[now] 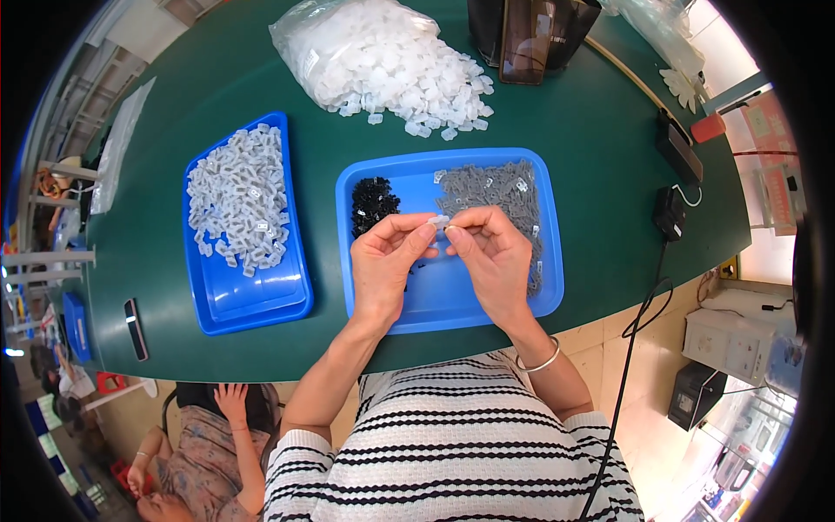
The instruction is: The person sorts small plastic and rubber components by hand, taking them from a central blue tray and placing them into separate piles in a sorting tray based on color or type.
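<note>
Over the middle of a light blue tray (452, 320), my two hands meet at a small whitish translucent plastic piece (439, 222). My left hand (383, 261) pinches it between thumb and forefinger. The fingertips of my right hand (494, 261) close on its other side. Beneath them, the tray holds a pile of small black parts (374, 202) at its left and a larger spread of small grey parts (491, 187) at its right. The exact shape of the held piece is too small to make out.
Left of the tray stands a darker blue tray (252, 304) with assembled-looking grey-white pieces (243, 191). A plastic bag (304, 52) spills white pieces (435, 87) at the back, near a black container (578, 26). A phone (136, 329) lies left; a co-worker (209, 452) sits lower left.
</note>
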{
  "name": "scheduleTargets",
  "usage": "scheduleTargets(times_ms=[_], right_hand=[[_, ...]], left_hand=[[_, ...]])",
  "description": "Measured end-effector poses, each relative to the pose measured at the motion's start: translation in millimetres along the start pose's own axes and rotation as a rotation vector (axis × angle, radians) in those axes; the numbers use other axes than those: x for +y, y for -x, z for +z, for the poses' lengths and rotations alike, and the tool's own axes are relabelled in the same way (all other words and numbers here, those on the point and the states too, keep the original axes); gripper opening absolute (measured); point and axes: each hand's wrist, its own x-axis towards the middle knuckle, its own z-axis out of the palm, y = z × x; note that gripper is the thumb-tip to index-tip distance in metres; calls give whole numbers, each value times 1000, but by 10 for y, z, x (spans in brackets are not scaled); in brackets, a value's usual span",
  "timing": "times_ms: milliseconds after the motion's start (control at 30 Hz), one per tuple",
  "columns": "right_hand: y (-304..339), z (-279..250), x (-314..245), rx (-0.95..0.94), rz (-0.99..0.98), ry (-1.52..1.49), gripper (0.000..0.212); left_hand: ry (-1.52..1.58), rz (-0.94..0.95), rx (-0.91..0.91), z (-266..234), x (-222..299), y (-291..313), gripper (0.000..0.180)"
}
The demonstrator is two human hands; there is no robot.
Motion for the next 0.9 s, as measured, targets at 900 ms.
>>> scheduleTargets(times_ms=[900], right_hand=[[-44, 15, 47, -95, 73, -145, 31]], left_hand=[[-110, 72, -13, -50, -36, 11, 11]])
